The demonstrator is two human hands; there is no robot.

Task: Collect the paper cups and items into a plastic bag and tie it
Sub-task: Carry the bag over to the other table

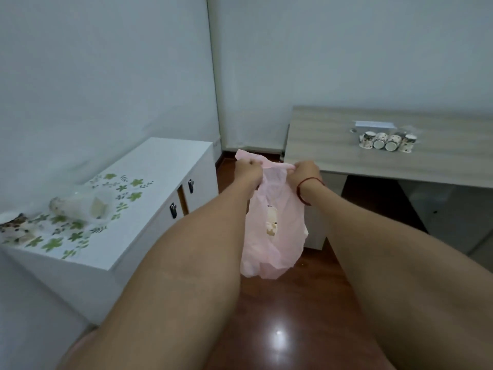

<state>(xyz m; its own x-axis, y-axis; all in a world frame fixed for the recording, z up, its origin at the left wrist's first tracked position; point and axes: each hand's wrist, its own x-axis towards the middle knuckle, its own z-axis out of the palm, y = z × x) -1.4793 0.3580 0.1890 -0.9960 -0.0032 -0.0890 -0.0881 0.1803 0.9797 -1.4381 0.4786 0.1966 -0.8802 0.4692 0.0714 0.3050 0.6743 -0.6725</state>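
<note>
Pink bag (274, 225), leaf-patterned white cabinet (149, 182)

white cabinet (149, 182) – leaf decals | grey desk (333, 145) | wood floor (293, 303) – glossy

A: Contents of the pink plastic bag (274, 231)?
B: Hidden. Only pale brownish shapes show through the film; what they are cannot be told.

A: Fingertips?
B: Those of the left hand (248, 170) and right hand (304, 173) are buried in the bunched bag top.

A: White cabinet (149, 209)?
B: The clear wrapping (82, 205) is blurred, contents unreadable. The patterned item (13, 229) is cut off by the left edge.

A: Grey table (333, 150)?
B: The prints on the paper cups (386, 141) are too small to read. The flat packet (374, 124) behind them is unidentifiable. The table's right end runs out of frame.
</note>
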